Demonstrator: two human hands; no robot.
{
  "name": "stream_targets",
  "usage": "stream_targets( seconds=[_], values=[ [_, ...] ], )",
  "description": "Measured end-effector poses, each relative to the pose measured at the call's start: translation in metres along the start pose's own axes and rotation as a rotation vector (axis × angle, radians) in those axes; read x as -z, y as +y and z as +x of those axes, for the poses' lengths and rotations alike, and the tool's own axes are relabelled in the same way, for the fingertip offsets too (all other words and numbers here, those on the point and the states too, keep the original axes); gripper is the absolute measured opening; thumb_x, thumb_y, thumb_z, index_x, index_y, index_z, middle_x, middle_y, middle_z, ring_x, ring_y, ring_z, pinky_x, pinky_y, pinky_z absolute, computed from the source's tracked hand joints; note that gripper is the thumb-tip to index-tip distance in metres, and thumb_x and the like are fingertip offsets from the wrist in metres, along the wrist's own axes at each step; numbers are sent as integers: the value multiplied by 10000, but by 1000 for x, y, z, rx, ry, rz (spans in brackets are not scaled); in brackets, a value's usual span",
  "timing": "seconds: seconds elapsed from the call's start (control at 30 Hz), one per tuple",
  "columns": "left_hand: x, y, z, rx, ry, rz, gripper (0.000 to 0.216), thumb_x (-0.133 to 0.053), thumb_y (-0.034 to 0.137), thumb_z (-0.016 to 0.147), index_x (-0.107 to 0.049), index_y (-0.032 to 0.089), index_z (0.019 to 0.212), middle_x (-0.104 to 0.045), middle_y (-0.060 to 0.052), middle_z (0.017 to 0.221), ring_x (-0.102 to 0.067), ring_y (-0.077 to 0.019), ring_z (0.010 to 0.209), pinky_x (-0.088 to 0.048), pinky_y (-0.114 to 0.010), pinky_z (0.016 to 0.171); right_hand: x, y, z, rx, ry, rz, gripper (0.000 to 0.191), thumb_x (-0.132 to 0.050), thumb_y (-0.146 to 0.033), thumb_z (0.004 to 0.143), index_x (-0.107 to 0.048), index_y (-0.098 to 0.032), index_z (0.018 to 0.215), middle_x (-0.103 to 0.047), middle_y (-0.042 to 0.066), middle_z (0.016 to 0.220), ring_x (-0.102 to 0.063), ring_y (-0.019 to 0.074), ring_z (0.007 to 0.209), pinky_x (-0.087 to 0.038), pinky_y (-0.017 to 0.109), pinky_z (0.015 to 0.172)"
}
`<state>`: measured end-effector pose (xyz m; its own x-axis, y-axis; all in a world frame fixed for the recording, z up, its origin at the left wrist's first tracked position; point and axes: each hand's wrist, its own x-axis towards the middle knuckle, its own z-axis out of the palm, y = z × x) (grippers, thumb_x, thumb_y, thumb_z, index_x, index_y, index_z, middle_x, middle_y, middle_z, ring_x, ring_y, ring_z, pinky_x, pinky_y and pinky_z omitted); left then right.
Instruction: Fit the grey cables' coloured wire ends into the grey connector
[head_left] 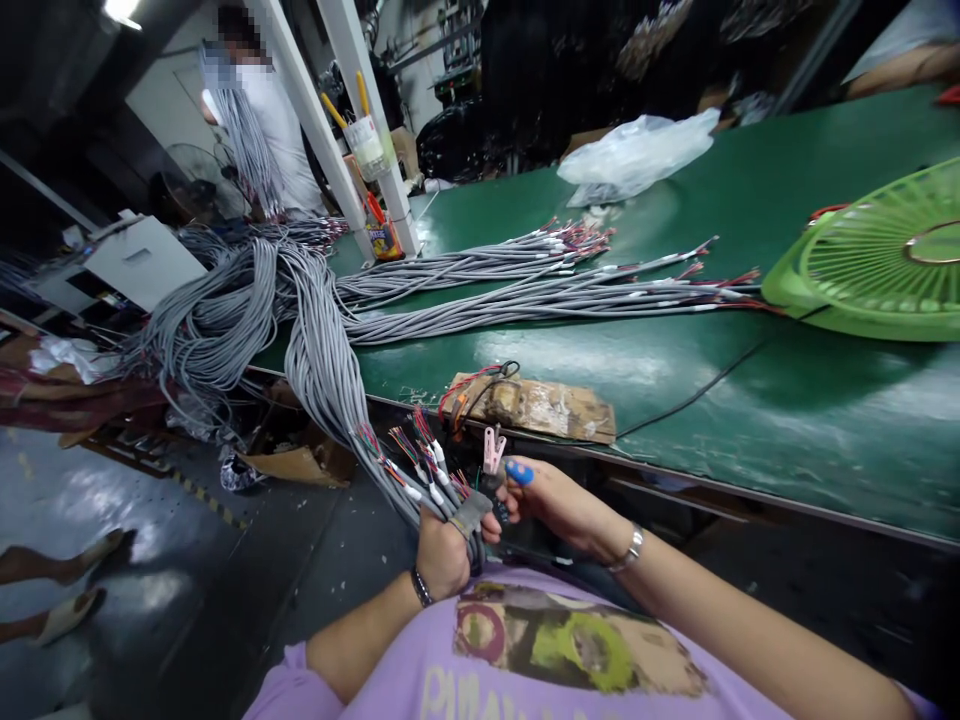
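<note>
My left hand (442,556) is closed around a bundle of grey cables (405,506) close to my body. Stripped ends with thin coloured wires (420,440) fan out above that fist. A grey strip (472,512) lies across the bundle by the left fingers. My right hand (551,497), with a blue covering (519,472) on one digit, is pinched just right of the bundle. What its fingers hold is too small and dark to make out. A pink clothes peg (493,450) stands at the right fingertips, near the table edge.
More grey cables (480,310) lie along the green table (750,420) and hang over its edge. A wooden board (555,405) with wires sits at the front edge. A green fan (885,260) stands right, a plastic bag (637,155) behind. Another person (274,140) carries cables at back left.
</note>
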<state>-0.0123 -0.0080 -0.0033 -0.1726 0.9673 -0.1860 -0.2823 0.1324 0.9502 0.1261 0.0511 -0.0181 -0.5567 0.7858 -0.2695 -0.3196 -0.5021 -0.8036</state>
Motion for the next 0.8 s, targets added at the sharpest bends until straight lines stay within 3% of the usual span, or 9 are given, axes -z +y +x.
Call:
stream_targets(
  seconds=[0.23, 0.43, 0.5, 0.6, 0.73, 0.8],
  values=[
    [9, -14, 0, 8, -11, 106, 316, -662, 411, 709, -648, 129, 567, -612, -37, 464, -590, -147, 474, -453, -233, 468, -21, 5, -12, 92, -149, -42, 284, -630, -400, 766, -445, -191, 716, -599, -14, 511, -578, 150, 501, -318, 245, 486],
    [10, -13, 1, 16, 60, 32, 268, -669, 384, 703, -654, 133, 607, -619, -26, 475, -578, -135, 461, -458, -237, 491, -19, 8, -12, 117, 25, -139, 305, -690, -416, 700, -506, -174, 686, -596, -13, 544, -506, 112, 510, -320, 248, 506],
    [9, -9, 1, 21, 71, -3, 258, -664, 367, 703, -647, 135, 592, -610, -22, 465, -571, -130, 454, -450, -231, 481, -15, 11, -12, 129, 23, -165, 291, -707, -400, 687, -538, -162, 678, -594, -13, 559, -476, 98, 523, -318, 237, 509],
    [7, -2, 0, 23, 59, -53, 262, -660, 347, 693, -630, 132, 546, -600, -21, 456, -536, -110, 421, -422, -213, 443, -6, 14, -7, 84, -46, -56, 275, -708, -389, 694, -562, -156, 670, -576, -14, 576, -463, 87, 527, -350, 227, 524],
    [4, 6, -4, 34, 25, -97, 240, -668, 338, 670, -634, 135, 547, -603, -19, 471, -521, -102, 415, -409, -205, 424, 5, 10, 4, -40, 50, 204, 332, -639, -495, 727, -604, -165, 744, -603, 24, 686, -487, 99, 548, -429, 250, 560],
    [1, 7, -4, 44, 10, -81, 245, -664, 340, 672, -637, 132, 544, -606, -24, 480, -521, -102, 419, -409, -208, 427, 4, 4, 9, -9, 47, 187, 346, -628, -514, 732, -610, -171, 767, -602, 28, 702, -480, 102, 549, -425, 249, 548]
  ],
)
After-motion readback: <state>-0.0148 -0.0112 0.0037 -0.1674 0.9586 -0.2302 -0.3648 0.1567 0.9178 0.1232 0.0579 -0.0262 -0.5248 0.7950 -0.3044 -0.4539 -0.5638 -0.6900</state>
